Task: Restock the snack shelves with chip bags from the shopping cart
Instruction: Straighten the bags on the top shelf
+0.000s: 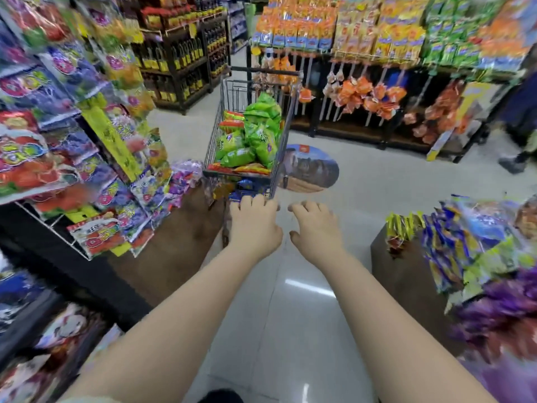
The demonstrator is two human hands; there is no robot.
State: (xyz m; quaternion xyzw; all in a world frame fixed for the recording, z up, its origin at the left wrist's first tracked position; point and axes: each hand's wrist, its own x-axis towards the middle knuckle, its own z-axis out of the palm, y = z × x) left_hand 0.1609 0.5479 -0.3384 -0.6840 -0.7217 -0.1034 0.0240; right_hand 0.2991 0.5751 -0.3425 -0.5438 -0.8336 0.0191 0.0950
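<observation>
A wire shopping cart stands in the aisle ahead. It is piled with green chip bags over red and orange bags. My left hand reaches to the cart's near end, and its fingers curl over the lower edge there. Just to the right, my right hand hovers above the floor with loosely curled fingers and holds nothing. Snack shelves packed with colourful bags line the left side.
A low brown stand with blue, yellow and purple bags is at the right. A rack of orange and green snacks crosses the aisle's far side. A round floor sticker lies beside the cart. A person's legs are at far right.
</observation>
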